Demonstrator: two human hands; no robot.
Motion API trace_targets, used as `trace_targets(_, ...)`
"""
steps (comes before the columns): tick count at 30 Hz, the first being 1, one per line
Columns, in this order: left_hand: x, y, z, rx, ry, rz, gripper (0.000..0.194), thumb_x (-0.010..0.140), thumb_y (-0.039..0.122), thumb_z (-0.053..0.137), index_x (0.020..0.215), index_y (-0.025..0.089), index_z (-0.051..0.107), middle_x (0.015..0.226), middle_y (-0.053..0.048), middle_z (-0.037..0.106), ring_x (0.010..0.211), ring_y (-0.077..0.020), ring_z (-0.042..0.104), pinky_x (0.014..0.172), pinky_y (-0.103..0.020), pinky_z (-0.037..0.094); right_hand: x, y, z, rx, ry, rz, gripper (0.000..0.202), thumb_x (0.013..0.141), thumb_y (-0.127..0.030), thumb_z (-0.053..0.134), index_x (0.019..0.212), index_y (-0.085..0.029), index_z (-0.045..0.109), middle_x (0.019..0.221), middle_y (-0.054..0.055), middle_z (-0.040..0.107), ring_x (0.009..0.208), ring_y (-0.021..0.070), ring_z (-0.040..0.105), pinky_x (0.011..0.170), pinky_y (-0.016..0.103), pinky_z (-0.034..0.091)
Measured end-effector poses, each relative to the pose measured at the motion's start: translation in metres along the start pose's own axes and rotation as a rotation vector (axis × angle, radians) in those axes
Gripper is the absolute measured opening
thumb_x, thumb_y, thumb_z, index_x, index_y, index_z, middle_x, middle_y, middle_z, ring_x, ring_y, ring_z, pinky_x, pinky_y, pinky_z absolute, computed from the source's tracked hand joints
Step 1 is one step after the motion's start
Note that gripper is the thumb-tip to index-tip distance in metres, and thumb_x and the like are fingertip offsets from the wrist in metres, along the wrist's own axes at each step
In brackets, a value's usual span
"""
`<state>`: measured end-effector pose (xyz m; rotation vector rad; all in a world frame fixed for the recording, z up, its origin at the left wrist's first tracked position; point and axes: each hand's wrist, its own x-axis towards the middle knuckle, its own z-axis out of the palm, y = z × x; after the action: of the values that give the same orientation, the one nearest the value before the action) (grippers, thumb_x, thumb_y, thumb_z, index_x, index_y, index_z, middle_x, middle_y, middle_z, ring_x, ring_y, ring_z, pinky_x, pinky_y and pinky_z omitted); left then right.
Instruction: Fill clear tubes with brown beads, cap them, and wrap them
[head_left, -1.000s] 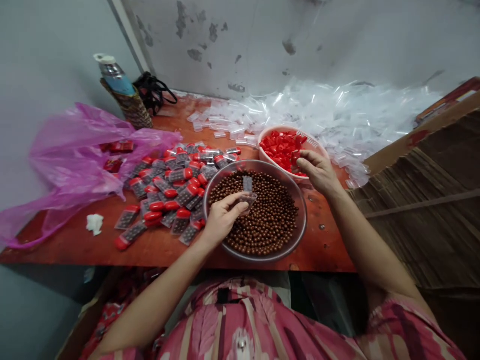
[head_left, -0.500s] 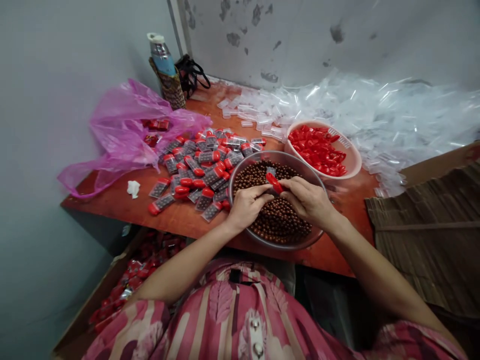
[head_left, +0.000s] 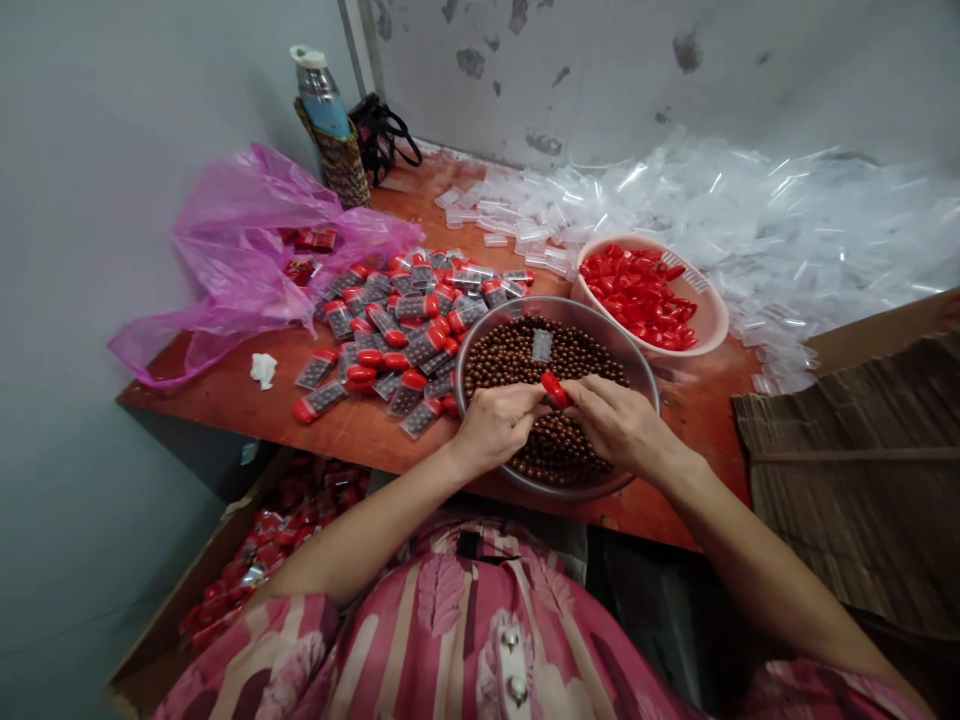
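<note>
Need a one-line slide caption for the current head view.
Left hand and right hand meet at a red cap over a bowl of brown balls beside a pink basket.

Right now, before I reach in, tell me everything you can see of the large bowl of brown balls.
The bowl is wide, round and greyish, with a shiny rim; metal or plastic is hard to tell. It sits upright on the table, holding many glossy brown balls, with one small clear piece lying on them. The left hand and right hand are over it; rim contact is unclear.
</note>
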<state>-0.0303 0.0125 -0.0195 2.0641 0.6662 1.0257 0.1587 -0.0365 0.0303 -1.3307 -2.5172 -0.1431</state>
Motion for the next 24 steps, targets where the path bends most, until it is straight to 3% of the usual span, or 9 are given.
trace_targets(4, 0.006, 0.0, -0.003, -0.052, -0.094, -0.091, 0.018, 0.083, 0.021, 0.055, 0.09, 0.02, 0.072, 0.087, -0.005, 0.073, 0.081, -0.0176, 0.068, 0.077, -0.026, 0.049, 0.0, 0.015, 0.002, 0.166, -0.043, -0.032, 0.024, 0.093, -0.021, 0.043, 0.114, -0.017, 0.053, 0.082, 0.007, 0.062, 0.069, 0.0156, 0.059, 0.062, 0.026, 0.05)
trace_targets(6, 0.011, 0.001, -0.004, -0.112, -0.152, -0.145, 0.017, 0.082, 0.021, 0.057, 0.088, 0.018, 0.072, 0.086, -0.004, 0.074, 0.079, -0.0167, 0.067, 0.076, -0.024, 0.047, 0.003, 0.021, -0.005, 0.205, -0.052, -0.036, 0.032, 0.091, -0.024, 0.048, 0.122, -0.018, 0.05, 0.101, 0.01, 0.064, 0.089, 0.0183, 0.063, 0.075, 0.029, 0.053)
trace_targets(7, 0.012, 0.002, -0.005, -0.135, -0.182, -0.162, 0.017, 0.082, 0.021, 0.057, 0.089, 0.018, 0.072, 0.086, -0.004, 0.074, 0.078, -0.0161, 0.067, 0.076, -0.024, 0.047, 0.006, 0.022, -0.01, 0.18, -0.06, -0.04, 0.039, 0.089, -0.025, 0.051, 0.128, -0.018, 0.046, 0.116, 0.013, 0.061, 0.105, 0.022, 0.06, 0.084, 0.033, 0.052)
trace_targets(9, 0.014, 0.002, -0.005, -0.159, -0.23, -0.171, 0.017, 0.082, 0.022, 0.057, 0.089, 0.017, 0.072, 0.085, -0.002, 0.074, 0.077, -0.0154, 0.066, 0.074, -0.023, 0.046, 0.014, 0.02, -0.022, 0.076, -0.085, -0.087, 0.055, 0.086, -0.024, 0.054, 0.138, -0.019, 0.037, 0.14, 0.015, 0.045, 0.132, 0.0283, 0.04, 0.099, 0.044, 0.043)
trace_targets(11, 0.014, 0.001, -0.004, -0.179, -0.239, -0.188, 0.019, 0.083, 0.026, 0.057, 0.085, 0.016, 0.073, 0.081, -0.001, 0.073, 0.076, -0.0162, 0.065, 0.072, -0.023, 0.045, 0.023, 0.016, -0.033, -0.005, -0.134, -0.197, 0.058, 0.086, -0.02, 0.052, 0.141, -0.023, 0.034, 0.147, 0.01, 0.038, 0.14, 0.0273, 0.026, 0.106, 0.048, 0.035)
trace_targets(13, 0.013, -0.001, -0.004, -0.221, -0.202, -0.232, 0.021, 0.082, 0.029, 0.058, 0.084, 0.015, 0.073, 0.08, -0.002, 0.073, 0.076, -0.0178, 0.065, 0.071, -0.024, 0.046, 0.03, 0.013, -0.039, -0.047, -0.173, -0.302, 0.051, 0.088, -0.016, 0.049, 0.138, -0.024, 0.04, 0.143, 0.007, 0.045, 0.136, 0.025, 0.034, 0.106, 0.046, 0.036)
trace_targets(15, 0.013, -0.002, -0.005, -0.293, -0.146, -0.283, 0.024, 0.082, 0.029, 0.058, 0.092, 0.014, 0.073, 0.087, -0.002, 0.073, 0.08, -0.0187, 0.065, 0.074, -0.025, 0.047, 0.033, 0.014, -0.039, -0.082, -0.152, -0.296, 0.044, 0.088, -0.016, 0.049, 0.132, -0.02, 0.046, 0.134, 0.011, 0.053, 0.126, 0.0252, 0.047, 0.101, 0.044, 0.042)
trace_targets(20, 0.016, -0.003, -0.006, -0.442, -0.019, -0.363, 0.03, 0.083, 0.029, 0.055, 0.106, 0.015, 0.067, 0.098, -0.004, 0.071, 0.088, -0.0182, 0.063, 0.081, -0.026, 0.047, 0.02, 0.016, -0.015, -0.062, 0.109, -0.042, 0.053, 0.088, -0.027, 0.054, 0.137, -0.015, 0.04, 0.117, 0.017, 0.06, 0.107, 0.0255, 0.059, 0.088, 0.039, 0.052)
trace_targets(24, 0.017, -0.006, -0.003, -0.472, 0.041, -0.38, 0.028, 0.083, 0.029, 0.055, 0.104, 0.014, 0.065, 0.098, -0.004, 0.069, 0.089, -0.0169, 0.062, 0.082, -0.025, 0.046, 0.012, 0.003, 0.016, -0.002, 0.163, 0.089, 0.078, 0.083, -0.037, 0.06, 0.145, -0.011, 0.022, 0.126, 0.022, 0.054, 0.114, 0.0308, 0.054, 0.094, 0.046, 0.048)
